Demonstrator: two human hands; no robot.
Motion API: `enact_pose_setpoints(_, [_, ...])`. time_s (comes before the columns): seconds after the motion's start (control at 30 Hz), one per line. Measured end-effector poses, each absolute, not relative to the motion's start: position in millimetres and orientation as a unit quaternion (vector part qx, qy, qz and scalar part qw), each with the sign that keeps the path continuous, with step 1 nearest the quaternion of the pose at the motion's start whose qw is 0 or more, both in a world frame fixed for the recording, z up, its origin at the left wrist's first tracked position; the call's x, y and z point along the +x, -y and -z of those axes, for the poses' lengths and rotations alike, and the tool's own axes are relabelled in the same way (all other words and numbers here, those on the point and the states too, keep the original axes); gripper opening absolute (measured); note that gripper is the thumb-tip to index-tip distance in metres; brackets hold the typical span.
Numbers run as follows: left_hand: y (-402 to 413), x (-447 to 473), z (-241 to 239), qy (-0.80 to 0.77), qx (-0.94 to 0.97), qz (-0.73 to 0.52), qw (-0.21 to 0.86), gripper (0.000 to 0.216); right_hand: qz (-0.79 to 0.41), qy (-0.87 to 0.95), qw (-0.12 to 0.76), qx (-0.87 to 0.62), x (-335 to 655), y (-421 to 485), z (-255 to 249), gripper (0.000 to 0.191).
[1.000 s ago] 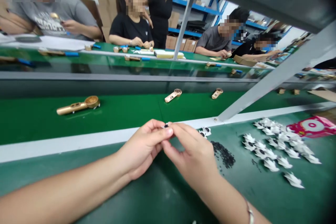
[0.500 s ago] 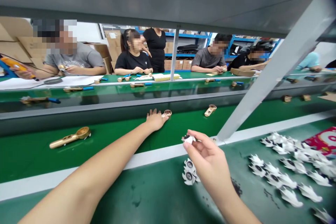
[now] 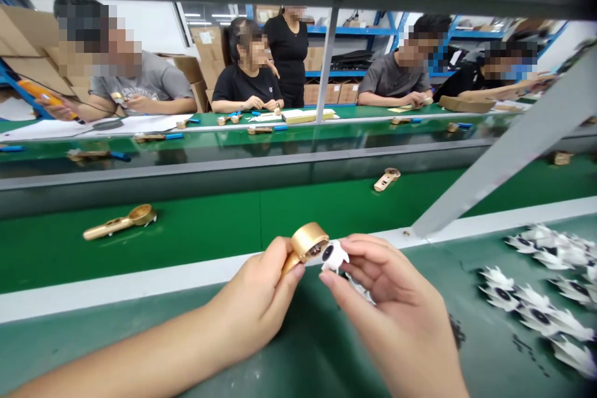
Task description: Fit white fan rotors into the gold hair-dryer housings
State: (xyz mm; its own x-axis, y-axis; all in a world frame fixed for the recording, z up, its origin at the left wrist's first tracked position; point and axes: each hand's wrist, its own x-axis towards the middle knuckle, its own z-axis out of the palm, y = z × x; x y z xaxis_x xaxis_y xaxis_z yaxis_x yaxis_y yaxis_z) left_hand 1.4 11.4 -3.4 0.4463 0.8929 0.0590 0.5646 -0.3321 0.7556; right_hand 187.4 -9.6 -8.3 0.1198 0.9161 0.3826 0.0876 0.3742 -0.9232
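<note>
My left hand (image 3: pixel 265 298) is closed round the handle of a gold handheld fan housing (image 3: pixel 310 240), whose round head tilts toward the right. Between the thumb and fingers of my right hand (image 3: pixel 387 298) is a white fan blade (image 3: pixel 334 257) with a black hub. The blade is right beside the open side of the round head; whether they touch I cannot tell. Behind my right fingers, another white fan blade (image 3: pixel 360 288) is partly hidden. To the right, several white fan blades (image 3: pixel 536 311) lie in rows on the green table (image 3: pixel 280 360).
On the green belt (image 3: pixel 209 224) lie a gold housing (image 3: pixel 119 222) at left and another housing (image 3: pixel 387 179) farther back. A slanted grey post (image 3: pixel 494 155) rises at right. Small black parts (image 3: pixel 457 329) sit near my right wrist. Several co-workers sit across the belts.
My left hand has lifted the gold housing off the belt and drawn it back toward me. My right hand has brought the fan blade up to the housing's head. The view has shifted.
</note>
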Motion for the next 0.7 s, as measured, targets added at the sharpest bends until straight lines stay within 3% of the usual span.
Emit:
enact_pose_setpoints(0.1, [-15,0,-1,-0.470,0.787,-0.219,0.335,0.009,-0.268,0.620,0.589,-0.444,188,12,8,0.028])
enact_pose_setpoints(0.37, [-18,-3,7,-0.457,0.796,-0.239,0.318,0.002,-0.201,0.654,0.576,-0.447,191,15,16,0.030])
enact_pose_setpoints(0.7, [-11,-4,9,-0.453,0.817,-0.240,0.265,0.006,-0.193,0.602,0.633,-0.447,179,22,17,0.035])
